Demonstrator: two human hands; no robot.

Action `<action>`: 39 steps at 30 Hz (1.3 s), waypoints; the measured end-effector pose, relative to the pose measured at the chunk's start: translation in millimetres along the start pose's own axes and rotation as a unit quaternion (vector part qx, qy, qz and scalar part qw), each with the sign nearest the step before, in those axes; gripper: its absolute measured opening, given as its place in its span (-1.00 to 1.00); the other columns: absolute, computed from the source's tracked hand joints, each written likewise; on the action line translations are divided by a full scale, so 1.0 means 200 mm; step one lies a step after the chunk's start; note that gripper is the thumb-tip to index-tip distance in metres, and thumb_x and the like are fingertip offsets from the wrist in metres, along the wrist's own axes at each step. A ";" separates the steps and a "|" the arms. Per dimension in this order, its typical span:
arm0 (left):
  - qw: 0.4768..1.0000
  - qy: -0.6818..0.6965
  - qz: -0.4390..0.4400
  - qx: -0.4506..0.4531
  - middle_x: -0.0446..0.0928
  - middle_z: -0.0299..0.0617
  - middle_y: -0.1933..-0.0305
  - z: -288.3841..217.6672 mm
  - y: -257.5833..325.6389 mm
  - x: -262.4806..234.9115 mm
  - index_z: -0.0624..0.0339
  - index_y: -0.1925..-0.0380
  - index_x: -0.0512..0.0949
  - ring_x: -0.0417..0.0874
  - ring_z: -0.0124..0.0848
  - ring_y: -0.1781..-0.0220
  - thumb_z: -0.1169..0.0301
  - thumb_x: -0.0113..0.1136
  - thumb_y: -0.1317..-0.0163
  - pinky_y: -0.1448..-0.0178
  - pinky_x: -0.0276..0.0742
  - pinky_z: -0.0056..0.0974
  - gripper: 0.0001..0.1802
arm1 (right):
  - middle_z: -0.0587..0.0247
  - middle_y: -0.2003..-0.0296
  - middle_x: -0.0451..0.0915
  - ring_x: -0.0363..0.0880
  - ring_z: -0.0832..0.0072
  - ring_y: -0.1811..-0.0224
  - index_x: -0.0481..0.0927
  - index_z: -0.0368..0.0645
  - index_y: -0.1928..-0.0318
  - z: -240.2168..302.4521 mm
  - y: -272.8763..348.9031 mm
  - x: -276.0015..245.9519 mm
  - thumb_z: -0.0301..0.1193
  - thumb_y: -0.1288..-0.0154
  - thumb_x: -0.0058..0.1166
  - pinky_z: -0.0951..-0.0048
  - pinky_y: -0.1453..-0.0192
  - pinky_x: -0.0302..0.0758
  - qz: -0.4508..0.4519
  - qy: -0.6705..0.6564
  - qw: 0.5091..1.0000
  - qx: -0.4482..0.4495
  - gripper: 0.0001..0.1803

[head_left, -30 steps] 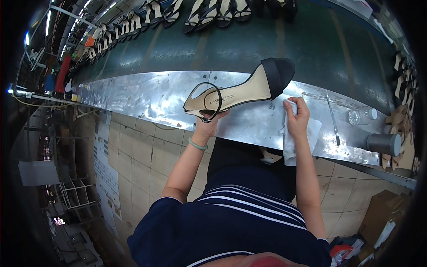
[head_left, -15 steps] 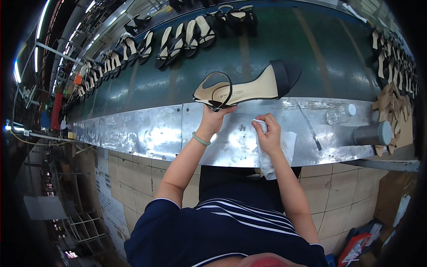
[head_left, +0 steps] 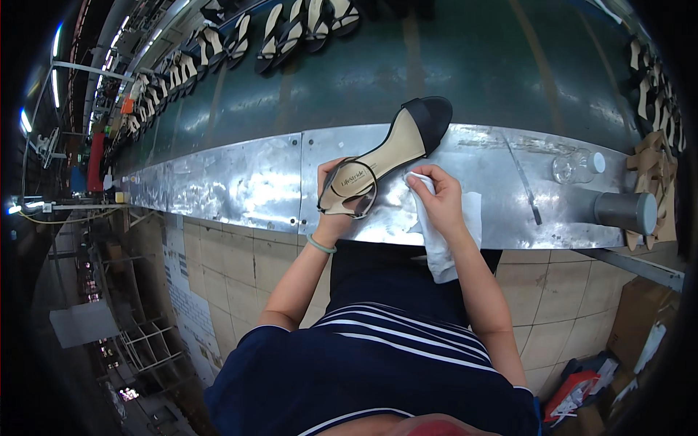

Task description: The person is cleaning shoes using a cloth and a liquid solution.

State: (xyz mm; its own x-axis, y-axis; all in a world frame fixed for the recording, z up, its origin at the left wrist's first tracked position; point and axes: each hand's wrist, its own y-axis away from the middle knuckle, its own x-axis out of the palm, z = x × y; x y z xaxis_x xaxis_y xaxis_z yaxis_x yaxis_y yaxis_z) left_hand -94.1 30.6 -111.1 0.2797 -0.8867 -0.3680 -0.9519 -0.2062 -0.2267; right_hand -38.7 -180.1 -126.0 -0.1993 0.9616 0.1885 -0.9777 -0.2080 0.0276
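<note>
Over the near edge of the metal bench, a black sandal with a beige insole is held up in my left hand. My fingers wrap round its heel end, partly hidden behind the shoe. The sandal's toe points away and to the right, and a thin black ankle strap loops over the heel. Beside the shoe's right side, my right hand pinches a white cloth, which hangs down past the bench's near edge. Cloth and sandal lie close together; I cannot tell whether they touch.
Rows of sandals stand on the green surface beyond the bench, with more sandals at far right. On the bench's right lie a thin brush-like tool, a clear glass jar, a grey lidded container and brown cut pieces.
My left hand has brought the sandal nearer and turned its toe further away from me. The right hand, still pinching the cloth, is now closer to the shoe. The view has shifted slightly.
</note>
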 end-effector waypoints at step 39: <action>0.985 0.155 -0.042 0.069 0.43 -0.03 -0.15 0.07 0.12 0.03 0.21 -0.07 0.31 0.50 -0.25 -0.15 0.54 0.51 0.03 -0.30 0.40 -0.24 -0.31 | 0.33 0.58 0.61 0.36 0.69 0.61 0.70 -0.28 0.30 -0.10 0.12 0.31 -0.37 -0.26 0.28 0.53 0.49 0.31 -0.108 0.119 0.987 0.025 -0.81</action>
State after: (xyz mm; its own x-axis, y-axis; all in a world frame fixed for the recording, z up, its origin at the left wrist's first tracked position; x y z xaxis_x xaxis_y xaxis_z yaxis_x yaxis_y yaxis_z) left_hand -113.3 26.8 -130.7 0.2842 -0.9572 -0.0546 -0.8955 -0.2447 -0.3719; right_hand -75.4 -121.6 -134.0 -0.0020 0.9980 -0.0628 -0.9958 0.0038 0.0911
